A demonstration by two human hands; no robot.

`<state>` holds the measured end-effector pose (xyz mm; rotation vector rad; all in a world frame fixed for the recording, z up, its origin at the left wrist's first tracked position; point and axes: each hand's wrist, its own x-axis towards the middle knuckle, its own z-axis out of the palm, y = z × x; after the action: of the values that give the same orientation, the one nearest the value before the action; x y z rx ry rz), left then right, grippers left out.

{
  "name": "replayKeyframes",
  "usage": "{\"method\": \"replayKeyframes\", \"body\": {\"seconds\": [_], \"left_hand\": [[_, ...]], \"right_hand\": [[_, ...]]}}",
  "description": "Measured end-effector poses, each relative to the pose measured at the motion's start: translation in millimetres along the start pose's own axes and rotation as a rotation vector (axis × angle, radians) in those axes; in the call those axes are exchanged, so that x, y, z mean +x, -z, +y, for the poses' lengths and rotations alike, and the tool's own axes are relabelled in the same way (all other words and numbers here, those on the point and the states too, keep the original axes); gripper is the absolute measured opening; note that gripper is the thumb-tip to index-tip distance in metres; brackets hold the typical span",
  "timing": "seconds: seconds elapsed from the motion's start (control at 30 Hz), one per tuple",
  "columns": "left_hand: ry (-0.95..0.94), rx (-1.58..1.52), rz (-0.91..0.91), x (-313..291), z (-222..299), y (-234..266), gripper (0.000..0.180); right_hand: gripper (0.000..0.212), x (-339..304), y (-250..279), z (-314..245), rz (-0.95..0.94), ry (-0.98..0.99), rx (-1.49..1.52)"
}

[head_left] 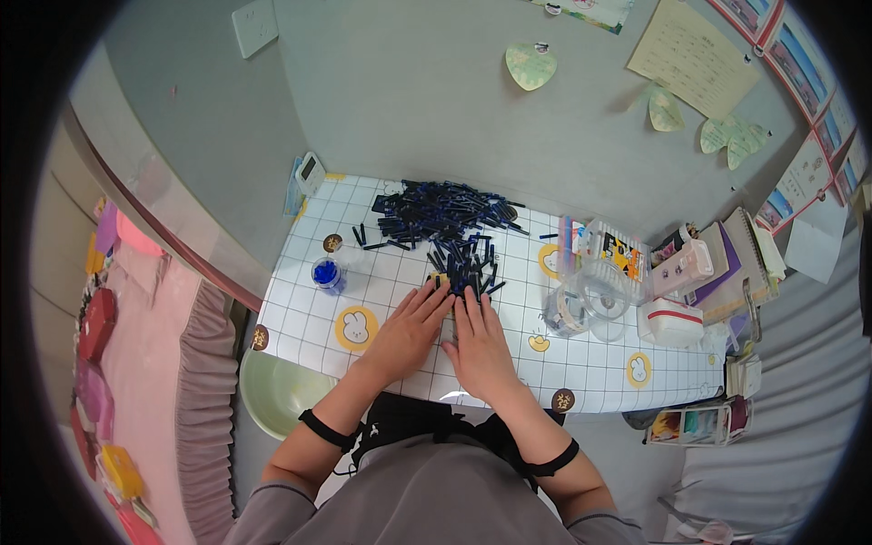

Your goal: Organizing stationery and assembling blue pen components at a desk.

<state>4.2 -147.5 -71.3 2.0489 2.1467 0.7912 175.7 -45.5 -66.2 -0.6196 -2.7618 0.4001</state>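
A large pile of short, thin dark blue-black tubes (440, 211), much like pen ink cartridges, lies at the back middle of the table. From it a smaller heap of the same tubes (466, 262) spreads toward me. My left hand (411, 329) and my right hand (477, 347) lie side by side at this heap's near edge, palms down with fingers stretched forward. The fingertips touch or nearly touch the closest tubes. Neither hand visibly grips anything; what lies under the palms is hidden. Left of the heap stands a clear jar (329, 275) with bright blue small pieces inside.
The table (304, 291) has a white grid cover with cartoon prints. On its right stand clear plastic containers (604, 289), a white pouch with a red zip (674, 322) and notebooks (740, 263). A small white digital device (311, 173) leans at the back-left corner. Below sits a green basin (277, 391).
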Motion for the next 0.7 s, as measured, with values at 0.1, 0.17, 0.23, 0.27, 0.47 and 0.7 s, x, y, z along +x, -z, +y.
{"method": "replayKeyframes", "body": {"seconds": [0.1,0.17,0.23,0.27,0.47,0.7], "left_hand": [[0.025,-0.004,-0.051,-5.7,1.0,2.5,0.062],[0.049,-0.012,-0.076,-8.8,1.3,7.6,0.060],[0.042,-0.065,-0.049,-10.2,2.7,13.9,0.057],[0.043,-0.066,-0.050,-11.1,2.7,14.3,0.057],[0.036,-0.109,-0.004,-15.4,5.0,11.4,0.045],[0.022,-0.167,0.144,5.2,22.1,13.7,0.042]], "right_hand": [[0.065,-4.7,5.1,2.1,-0.057,-0.002,0.017],[0.064,-8.7,10.6,5.9,-0.094,-0.007,0.046],[0.058,-14.7,15.3,11.0,-0.104,0.038,0.068],[0.058,-16.7,18.1,12.7,-0.106,0.038,0.068],[0.047,-28.1,28.7,20.9,-0.143,0.081,0.144],[0.031,-34.0,30.2,29.7,0.143,-0.001,0.283]]}}
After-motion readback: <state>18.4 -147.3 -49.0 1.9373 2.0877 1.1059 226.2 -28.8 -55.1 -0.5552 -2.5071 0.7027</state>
